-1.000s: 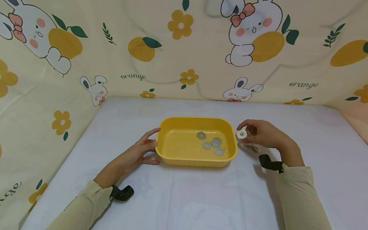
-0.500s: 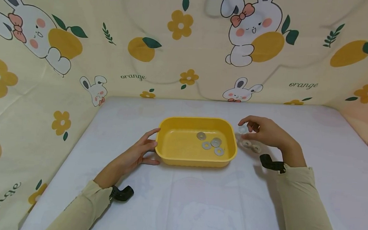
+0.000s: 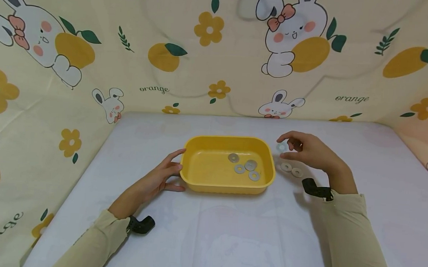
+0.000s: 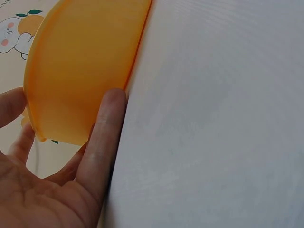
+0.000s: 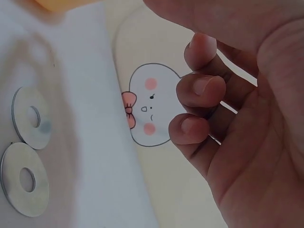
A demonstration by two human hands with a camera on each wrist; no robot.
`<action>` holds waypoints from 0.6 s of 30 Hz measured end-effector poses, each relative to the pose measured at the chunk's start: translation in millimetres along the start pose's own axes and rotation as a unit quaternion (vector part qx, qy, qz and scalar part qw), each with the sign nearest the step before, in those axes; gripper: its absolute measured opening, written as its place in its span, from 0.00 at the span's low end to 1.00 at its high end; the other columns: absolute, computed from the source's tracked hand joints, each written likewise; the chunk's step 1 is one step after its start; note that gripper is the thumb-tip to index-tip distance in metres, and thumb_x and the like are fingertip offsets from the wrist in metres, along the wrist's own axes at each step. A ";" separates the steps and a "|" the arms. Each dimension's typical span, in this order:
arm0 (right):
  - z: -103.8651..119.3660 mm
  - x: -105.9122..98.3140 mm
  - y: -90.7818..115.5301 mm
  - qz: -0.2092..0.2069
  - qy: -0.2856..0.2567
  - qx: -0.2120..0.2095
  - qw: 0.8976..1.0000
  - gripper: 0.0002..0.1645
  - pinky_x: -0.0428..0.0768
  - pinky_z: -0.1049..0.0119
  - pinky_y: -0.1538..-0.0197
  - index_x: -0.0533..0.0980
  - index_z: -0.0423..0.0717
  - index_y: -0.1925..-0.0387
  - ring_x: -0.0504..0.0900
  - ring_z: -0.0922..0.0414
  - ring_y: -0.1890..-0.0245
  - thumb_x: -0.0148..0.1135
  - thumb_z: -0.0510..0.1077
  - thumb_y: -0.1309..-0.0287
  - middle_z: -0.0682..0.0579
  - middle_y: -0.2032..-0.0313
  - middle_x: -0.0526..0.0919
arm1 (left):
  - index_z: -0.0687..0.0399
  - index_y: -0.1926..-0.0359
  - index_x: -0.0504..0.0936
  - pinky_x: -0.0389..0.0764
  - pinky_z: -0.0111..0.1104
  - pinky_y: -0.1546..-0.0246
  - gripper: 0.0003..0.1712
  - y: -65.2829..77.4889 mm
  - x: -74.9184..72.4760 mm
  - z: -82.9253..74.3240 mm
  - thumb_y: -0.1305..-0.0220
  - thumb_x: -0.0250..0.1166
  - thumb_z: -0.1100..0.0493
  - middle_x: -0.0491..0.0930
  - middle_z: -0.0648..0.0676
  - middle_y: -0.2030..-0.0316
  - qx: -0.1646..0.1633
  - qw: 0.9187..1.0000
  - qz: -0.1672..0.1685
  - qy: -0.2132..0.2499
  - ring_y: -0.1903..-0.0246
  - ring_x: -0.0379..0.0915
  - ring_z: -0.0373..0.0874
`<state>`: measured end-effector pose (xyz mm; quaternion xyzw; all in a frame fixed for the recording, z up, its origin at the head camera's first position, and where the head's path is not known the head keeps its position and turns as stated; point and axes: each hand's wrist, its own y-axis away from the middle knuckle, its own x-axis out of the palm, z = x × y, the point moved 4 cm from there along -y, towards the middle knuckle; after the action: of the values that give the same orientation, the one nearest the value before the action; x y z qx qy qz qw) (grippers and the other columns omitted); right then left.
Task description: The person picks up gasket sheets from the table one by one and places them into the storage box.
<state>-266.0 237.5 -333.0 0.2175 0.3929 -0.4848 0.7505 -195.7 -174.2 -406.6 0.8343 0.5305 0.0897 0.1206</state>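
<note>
My left hand (image 3: 160,175) rests against the left end of a yellow plastic tray (image 3: 210,188), its fingers spread and touching the rim and outer wall. The left wrist view shows the thumb (image 4: 109,123) lying straight along the tray wall (image 4: 80,71). Several flat metal washers (image 3: 254,176) lie in the tray's right half. To the right of the tray, my right hand (image 3: 310,151) pinches a washer (image 3: 282,147) between index finger and thumb above the table. Its washer is hidden in the right wrist view. Below that hand, two washers (image 5: 24,179) lie side by side on the table.
A white cloth (image 3: 237,233) covers the table. Behind and to the left hangs a cream curtain (image 3: 188,79) printed with rabbits and oranges. Black wrist cameras (image 3: 315,189) sit at both cuffs.
My right hand has risen slightly and moved back with the washer, uncovering the two washers on the table. The left hand and tray have stayed put.
</note>
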 end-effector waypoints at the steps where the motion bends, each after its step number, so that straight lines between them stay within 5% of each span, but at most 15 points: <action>1: 0.5 -0.1 -0.1 -0.001 -0.001 0.000 1.000 0.21 0.68 0.71 0.67 0.78 0.51 0.49 0.68 0.57 0.67 0.73 0.48 0.44 0.50 0.67 0.71 | 0.26 0.24 0.49 0.86 0.46 0.49 0.33 0.0 -0.1 0.1 0.23 0.51 0.50 0.61 0.61 0.36 0.000 1.000 0.000 0.000 0.44 0.74 0.47; 18: 3.6 -2.1 -0.4 -0.021 -0.031 0.026 0.999 0.23 0.70 0.71 0.68 0.78 0.52 0.47 0.69 0.55 0.65 0.73 0.49 0.44 0.50 0.65 0.72 | 0.25 0.24 0.49 0.86 0.45 0.49 0.33 -0.3 -0.5 0.6 0.23 0.51 0.49 0.62 0.61 0.36 0.000 1.000 -0.002 0.000 0.44 0.73 0.46</action>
<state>-265.5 236.0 -329.1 0.2141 0.3609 -0.5168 0.7462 -196.0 -174.5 -407.3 0.8333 0.5321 0.0890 0.1205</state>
